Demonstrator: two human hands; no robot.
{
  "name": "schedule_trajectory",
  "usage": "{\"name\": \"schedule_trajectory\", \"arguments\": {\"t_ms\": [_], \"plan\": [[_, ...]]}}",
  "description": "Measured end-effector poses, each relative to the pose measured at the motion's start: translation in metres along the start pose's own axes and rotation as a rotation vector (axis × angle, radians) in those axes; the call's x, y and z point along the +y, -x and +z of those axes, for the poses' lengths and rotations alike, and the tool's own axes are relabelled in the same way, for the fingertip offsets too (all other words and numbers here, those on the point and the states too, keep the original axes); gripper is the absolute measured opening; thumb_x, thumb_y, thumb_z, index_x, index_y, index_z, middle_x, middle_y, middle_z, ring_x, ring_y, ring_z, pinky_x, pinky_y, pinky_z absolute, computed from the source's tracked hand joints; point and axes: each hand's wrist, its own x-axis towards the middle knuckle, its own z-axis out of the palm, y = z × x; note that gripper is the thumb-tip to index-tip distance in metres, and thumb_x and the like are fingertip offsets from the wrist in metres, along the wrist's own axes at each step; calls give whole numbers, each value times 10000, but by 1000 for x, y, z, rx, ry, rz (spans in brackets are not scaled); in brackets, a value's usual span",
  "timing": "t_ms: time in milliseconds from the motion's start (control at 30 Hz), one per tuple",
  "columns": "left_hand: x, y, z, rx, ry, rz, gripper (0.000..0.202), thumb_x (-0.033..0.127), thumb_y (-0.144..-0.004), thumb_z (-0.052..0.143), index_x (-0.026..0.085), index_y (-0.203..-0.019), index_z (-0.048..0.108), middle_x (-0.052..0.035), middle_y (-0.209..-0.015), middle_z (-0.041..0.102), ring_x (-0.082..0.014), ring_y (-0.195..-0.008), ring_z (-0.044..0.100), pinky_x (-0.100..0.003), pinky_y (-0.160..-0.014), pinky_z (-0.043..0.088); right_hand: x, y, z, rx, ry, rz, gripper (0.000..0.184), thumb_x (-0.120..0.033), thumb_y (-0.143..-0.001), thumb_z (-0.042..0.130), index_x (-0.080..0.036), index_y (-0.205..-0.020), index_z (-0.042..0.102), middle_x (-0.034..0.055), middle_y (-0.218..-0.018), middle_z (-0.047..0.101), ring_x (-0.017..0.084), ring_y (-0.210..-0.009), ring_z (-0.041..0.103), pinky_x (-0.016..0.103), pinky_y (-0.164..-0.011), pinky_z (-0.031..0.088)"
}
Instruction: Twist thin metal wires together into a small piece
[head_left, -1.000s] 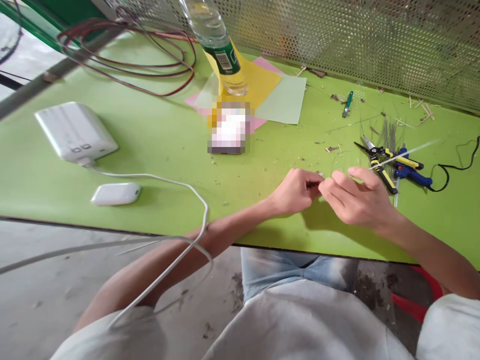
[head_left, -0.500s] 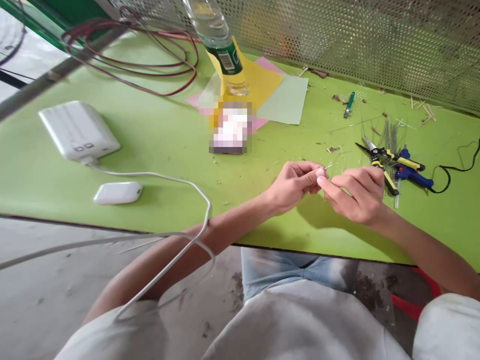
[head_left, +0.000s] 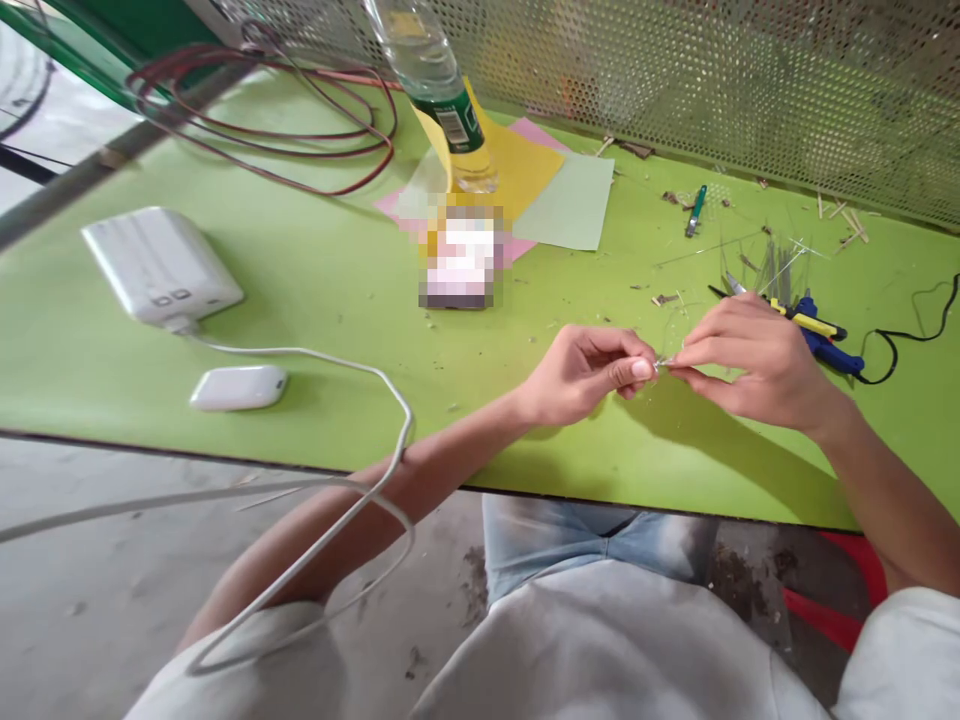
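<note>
A small piece of thin, silvery wire point(head_left: 661, 366) is pinched between the fingertips of both hands above the green table. My left hand point(head_left: 589, 375) is closed on one end, thumb against the index finger. From the other side, my right hand point(head_left: 757, 355) pinches the wire with its thumb and fingers. Fine strands show near the fingertips, but most of the piece is hidden or too small to make out. Behind my right hand lie yellow-and-black pliers point(head_left: 817, 322), partly covered, and a blue glue gun point(head_left: 832, 352).
A pixelated object point(head_left: 461, 255) lies by a water bottle point(head_left: 442, 95) on coloured paper sheets point(head_left: 574, 200). Left are a white power bank point(head_left: 161, 262), a small white case point(head_left: 238, 387) and a cable crossing my left arm. A green cutter point(head_left: 696, 210) and scraps lie at the back right.
My right hand has shifted right and turned, its fingers now pointing left at the wire and covering part of the pliers. My left hand has barely moved.
</note>
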Motion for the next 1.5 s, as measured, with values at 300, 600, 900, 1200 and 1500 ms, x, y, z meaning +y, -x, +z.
{"name": "schedule_trajectory", "arguments": {"t_ms": [300, 600, 900, 1200, 1500], "plan": [[-16, -1, 1, -189, -458, 47, 245, 355, -976, 709, 164, -857, 807, -75, -813, 786, -151, -705, 669, -264, -691, 504, 0, 8, 2, -153, 182, 80, 94, -273, -999, 774, -206, -937, 799, 58, -879, 802, 232, -830, 709, 382, -780, 493], [-26, -1, 8, -17, -650, 84, 251, 328, -1020, 563, 173, -889, 711, -46, -825, 738, -146, -723, 605, -261, -713, 456, -10, 6, 3, -88, 341, 95, 164, -217, -1043, 661, -218, -923, 773, 59, -842, 744, 227, -819, 665, 371, -772, 481], [-38, -5, 9, 45, -334, -102, 305, 463, -1038, 566, 190, -904, 586, 33, -689, 540, -113, -613, 470, -243, -615, 397, -19, 4, 10, -63, 387, 95, 227, -220, -1079, 613, -207, -905, 758, 60, -836, 733, 218, -814, 670, 364, -740, 463], [-38, -6, 7, 146, -294, -115, 419, 577, -1037, 594, 186, -889, 590, 32, -666, 524, -111, -599, 450, -255, -593, 365, -22, 5, 16, -27, 331, 97, 195, -197, -1070, 623, -199, -924, 754, 37, -849, 767, 195, -779, 703, 345, -724, 453], [-36, -6, 10, 176, -365, -110, 338, 472, -1039, 544, 169, -902, 605, 6, -761, 575, -123, -689, 471, -267, -655, 365, -22, 7, 25, -33, 361, 119, 194, -210, -1071, 629, -206, -919, 751, 26, -844, 766, 179, -759, 686, 332, -716, 424]]}}
